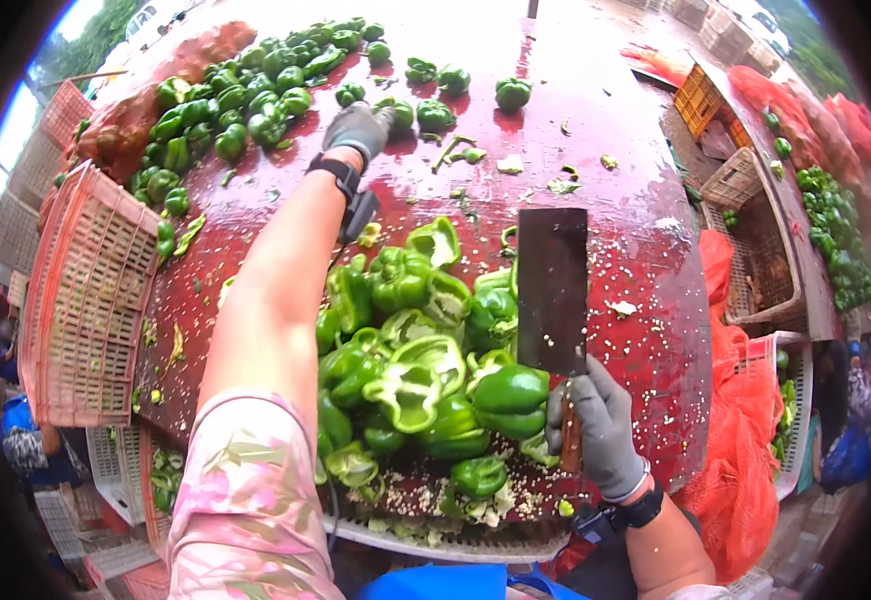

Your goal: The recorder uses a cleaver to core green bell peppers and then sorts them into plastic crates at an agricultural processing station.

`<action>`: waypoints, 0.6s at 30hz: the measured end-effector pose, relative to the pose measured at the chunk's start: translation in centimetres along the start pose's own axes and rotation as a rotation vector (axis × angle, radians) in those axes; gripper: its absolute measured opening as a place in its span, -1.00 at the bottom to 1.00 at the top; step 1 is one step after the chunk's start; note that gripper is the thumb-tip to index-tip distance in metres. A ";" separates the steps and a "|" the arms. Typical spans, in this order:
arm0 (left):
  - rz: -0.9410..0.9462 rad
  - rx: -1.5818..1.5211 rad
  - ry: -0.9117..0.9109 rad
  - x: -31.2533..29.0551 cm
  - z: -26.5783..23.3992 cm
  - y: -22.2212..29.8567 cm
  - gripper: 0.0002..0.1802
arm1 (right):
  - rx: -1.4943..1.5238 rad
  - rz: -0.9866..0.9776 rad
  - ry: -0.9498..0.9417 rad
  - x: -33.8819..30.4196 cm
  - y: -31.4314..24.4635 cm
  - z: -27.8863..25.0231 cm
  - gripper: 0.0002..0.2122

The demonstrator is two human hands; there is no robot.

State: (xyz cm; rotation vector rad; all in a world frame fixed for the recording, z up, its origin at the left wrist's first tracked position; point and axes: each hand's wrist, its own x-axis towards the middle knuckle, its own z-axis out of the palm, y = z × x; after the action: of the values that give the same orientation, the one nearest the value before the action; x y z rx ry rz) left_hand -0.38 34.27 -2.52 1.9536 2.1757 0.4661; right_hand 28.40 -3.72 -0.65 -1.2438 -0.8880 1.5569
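My right hand (pixel 600 425), in a grey glove, grips the brown handle of a cleaver (pixel 552 290). Its broad dark blade points away from me, upright in the picture, beside a heap of cut green bell peppers (pixel 415 375). Several of these show pale, hollow insides. My left hand (pixel 357 132), also gloved, reaches far across the table with its fingers apart. Right beside its thumb is a whole green bell pepper (pixel 396 114); another bell pepper (pixel 350 94) lies just beyond the fingers. The undersides of the fingers are hidden.
The wet red table (pixel 645 330) is strewn with seeds and scraps. Whole peppers (pixel 255 90) pile up at far left, beside a red net sack (pixel 130 115). A plastic crate (pixel 90 300) stands left; orange netting (pixel 740 440) hangs at right. Another table (pixel 790 235) lies beyond.
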 end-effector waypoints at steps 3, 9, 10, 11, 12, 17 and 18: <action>-0.158 0.064 -0.019 2.9 2.5 1.4 -0.28 | -0.067 0.006 -0.029 0.1 0.4 -0.9 -0.66; -0.011 0.087 0.072 1.0 4.9 1.9 -0.56 | -0.209 -0.030 0.021 0.4 0.6 -1.5 -0.61; 0.064 0.102 0.087 0.1 4.5 1.1 -0.57 | -0.248 -0.068 0.008 0.6 0.5 -1.4 -0.61; 0.150 0.092 0.029 -1.3 3.8 1.3 -0.60 | -0.285 -0.104 0.011 0.7 0.4 -1.4 -0.60; 0.238 0.092 0.029 -3.0 3.2 1.6 -0.60 | -0.294 -0.140 -0.001 0.9 0.4 -1.6 -0.59; 0.595 0.068 0.087 -13.6 -2.3 3.0 -0.70 | -0.560 -0.446 0.026 0.7 -1.7 -0.5 -0.59; 0.640 0.056 0.085 -15.8 -3.6 3.5 -0.74 | -0.563 -0.551 0.021 0.4 -2.0 -0.2 -0.60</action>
State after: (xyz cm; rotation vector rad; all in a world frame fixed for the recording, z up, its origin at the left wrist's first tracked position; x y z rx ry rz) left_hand 3.57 18.50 0.88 2.6884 1.5680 0.5840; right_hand 28.99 -2.72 1.00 -1.2381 -1.5693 0.8769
